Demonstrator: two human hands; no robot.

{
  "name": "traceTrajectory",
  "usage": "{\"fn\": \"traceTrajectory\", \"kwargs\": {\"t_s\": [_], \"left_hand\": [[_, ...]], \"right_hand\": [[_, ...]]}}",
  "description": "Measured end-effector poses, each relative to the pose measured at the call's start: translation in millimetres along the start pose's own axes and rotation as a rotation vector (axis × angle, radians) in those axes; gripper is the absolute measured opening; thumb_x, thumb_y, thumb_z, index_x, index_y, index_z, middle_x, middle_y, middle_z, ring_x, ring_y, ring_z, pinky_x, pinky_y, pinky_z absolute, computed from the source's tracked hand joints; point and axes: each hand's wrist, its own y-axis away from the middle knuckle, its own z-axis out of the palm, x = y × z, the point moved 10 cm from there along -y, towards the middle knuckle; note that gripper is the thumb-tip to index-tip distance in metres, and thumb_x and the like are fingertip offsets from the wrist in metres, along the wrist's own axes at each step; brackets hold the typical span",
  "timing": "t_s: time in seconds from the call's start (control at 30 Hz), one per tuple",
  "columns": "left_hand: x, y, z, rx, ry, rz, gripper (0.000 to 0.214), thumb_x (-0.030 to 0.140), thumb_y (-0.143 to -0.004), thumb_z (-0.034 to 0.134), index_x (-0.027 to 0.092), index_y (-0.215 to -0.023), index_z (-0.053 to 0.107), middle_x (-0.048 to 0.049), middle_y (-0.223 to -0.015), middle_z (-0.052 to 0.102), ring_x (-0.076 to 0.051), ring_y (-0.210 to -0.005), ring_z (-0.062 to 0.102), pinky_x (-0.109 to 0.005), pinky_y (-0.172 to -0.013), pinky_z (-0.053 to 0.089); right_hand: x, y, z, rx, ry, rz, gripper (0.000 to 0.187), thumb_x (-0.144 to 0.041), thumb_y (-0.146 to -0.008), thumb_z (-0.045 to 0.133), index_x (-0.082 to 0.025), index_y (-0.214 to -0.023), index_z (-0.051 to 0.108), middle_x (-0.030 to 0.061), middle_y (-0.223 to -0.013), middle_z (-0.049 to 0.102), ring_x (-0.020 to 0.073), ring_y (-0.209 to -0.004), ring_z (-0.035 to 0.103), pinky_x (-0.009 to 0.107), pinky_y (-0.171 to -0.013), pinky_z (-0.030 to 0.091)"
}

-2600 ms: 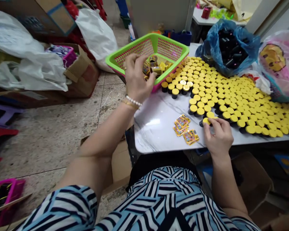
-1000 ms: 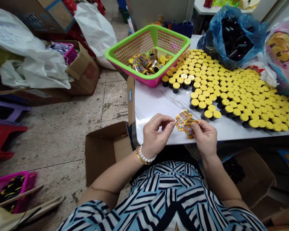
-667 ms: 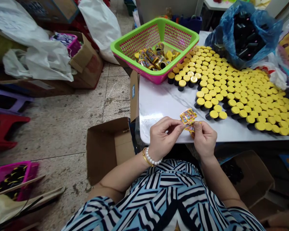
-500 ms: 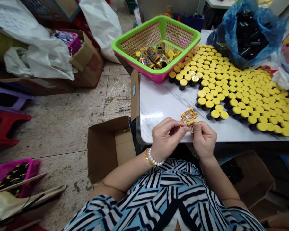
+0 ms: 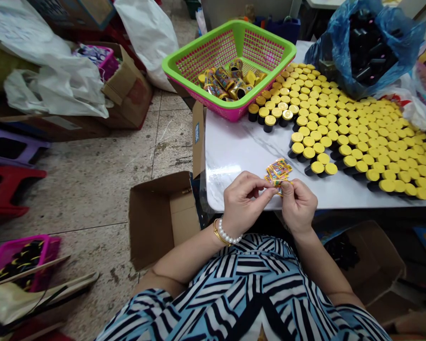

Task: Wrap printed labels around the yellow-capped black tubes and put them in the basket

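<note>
Small yellow foil sachets [image 5: 279,169] sit clamped between the left hand [image 5: 243,201] and right hand [image 5: 298,206] over a white marble tabletop [image 5: 234,156], yellow-capped black tubes [image 5: 355,142] massed at two o'clock.

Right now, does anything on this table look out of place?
Yes: one pale, almost metallic cap among the yellow-capped black containers, near the green-and-pink basket, stands out from its yellow neighbours.

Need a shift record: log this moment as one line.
left hand: pinching printed sachets | right hand: pinching them too | nearby: yellow-capped black tubes on marble table | green-pink basket: labelled tubes
</note>
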Motion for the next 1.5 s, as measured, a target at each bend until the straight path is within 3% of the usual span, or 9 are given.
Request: {"fn": "traceTrajectory", "kwargs": {"t_s": [0.2, 0.33, 0.47, 0.57, 0.7, 0.9, 1.03, 1.17, 1.5], "left_hand": [[-6.0, 0.4, 1.0, -0.024, 0.043, -0.028, 0.016, 0.026, -0.079, 0.088, 0.016, -0.089, 0.08, -0.0049, -0.083, 0.071, -0.009, -0.064, 0.056, -0.022, -0.059, 0.048], [-31.7, 1.4, 11.0, -0.126, 0.234, -0.33, 0.018, 0.031, -0.08, 0.086, 0.015, -0.087, 0.081, -0.0053, -0.078, 0.074, -0.009, -0.061, 0.057, -0.022, -0.056, 0.046], [-66.4, 13.8, 30.7, -0.237, 0.567, -0.751, 0.029, 0.039, -0.077, 0.088, 0.013, -0.085, 0.077, -0.0045, -0.077, 0.074, -0.003, -0.045, 0.046, -0.018, -0.041, 0.031], [-78.3, 16.2, 38.0, -0.263, 0.712, -0.885, 0.033, 0.037, -0.073, 0.091, 0.012, -0.09, 0.078, -0.0052, -0.082, 0.074, 0.0, -0.043, 0.043, -0.016, -0.039, 0.022], [-80.4, 18.1, 45.3, -0.303, 0.787, -0.982, 0.037, 0.037, -0.069, 0.093, 0.009, -0.087, 0.077, -0.0024, -0.068, 0.066, -0.001, -0.043, 0.042, -0.015, -0.038, 0.017], [-77.2, 14.6, 49.4, -0.308, 0.92, -1.045, 0.038, 0.03, -0.063, 0.096, 0.007, -0.081, 0.072, 0.0011, -0.065, 0.057, -0.001, -0.048, 0.038, -0.013, -0.039, 0.013], [-80.6, 12.7, 49.9, -0.277, 0.955, -1.056, 0.04, 0.028, -0.062, 0.097, 0.007, -0.084, 0.07, 0.0041, -0.065, 0.051, 0.0, -0.048, 0.037, -0.011, -0.039, 0.012], [-78.3, 13.3, 57.5, -0.287, 0.975, -1.062, 0.039, 0.028, -0.065, 0.096, 0.008, -0.082, 0.068, 0.0054, -0.064, 0.048, 0.0, -0.047, 0.036, -0.011, -0.038, 0.012], [-73.6, 6.9, 59.1, -0.253, 1.021, -1.021, 0.038, 0.029, -0.066, 0.094, 0.007, -0.085, 0.069, 0.0032, -0.068, 0.054, 0.001, -0.048, 0.037, -0.011, -0.038, 0.015]], "right_hand": [[-12.4, 2.0, 13.8, -0.081, 0.018, -0.133, 0.023, -0.028, -0.104, 0.058, -0.021, -0.082, 0.064, 0.0008, -0.076, 0.062, 0.0148, -0.072, 0.057, 0.031, -0.07, 0.044], [-19.7, 0.4, 19.1, -0.148, 0.111, -0.227, 0.026, -0.029, -0.106, 0.052, -0.021, -0.084, 0.063, 0.0026, -0.076, 0.063, 0.0163, -0.074, 0.058, 0.032, -0.07, 0.045], [-20.7, -12.9, -21.7, 0.053, 0.444, -0.334, 0.025, -0.042, -0.103, 0.057, -0.021, -0.099, 0.068, 0.008, -0.089, 0.072, 0.022, -0.086, 0.063, 0.037, -0.083, 0.05], [-7.2, -26.0, -56.1, 0.25, 0.849, -0.272, 0.038, -0.055, -0.095, 0.067, -0.018, -0.104, 0.067, 0.0148, -0.102, 0.071, 0.0298, -0.097, 0.062, 0.044, -0.087, 0.049], [19.9, -40.1, -55.2, 0.18, 1.004, -0.168, 0.036, -0.053, -0.095, 0.064, -0.018, -0.1, 0.064, 0.0181, -0.11, 0.067, 0.0319, -0.098, 0.059, 0.045, -0.083, 0.049], [17.4, -41.5, -50.8, 0.169, 0.717, -0.178, 0.023, -0.041, -0.093, 0.067, -0.019, -0.1, 0.064, 0.0127, -0.103, 0.063, 0.0297, -0.104, 0.059, 0.047, -0.092, 0.053], [10.6, -34.1, -63.3, 0.205, 0.025, -0.069, 0.043, -0.036, -0.088, 0.076, -0.022, -0.128, 0.066, 0.0109, -0.121, 0.063, 0.0261, -0.112, 0.064, 0.045, -0.098, 0.058], [10.8, -29.3, -33.7, 0.024, -0.492, 0.08, 0.035, -0.04, -0.089, 0.077, -0.028, -0.122, 0.074, 0.0073, -0.118, 0.068, 0.0235, -0.109, 0.069, 0.045, -0.103, 0.058], [-16.6, -27.6, -30.3, 0.009, -0.151, -0.002, 0.031, -0.029, -0.087, 0.079, -0.028, -0.118, 0.077, 0.0066, -0.112, 0.064, 0.0206, -0.106, 0.066, 0.039, -0.096, 0.062]]}}
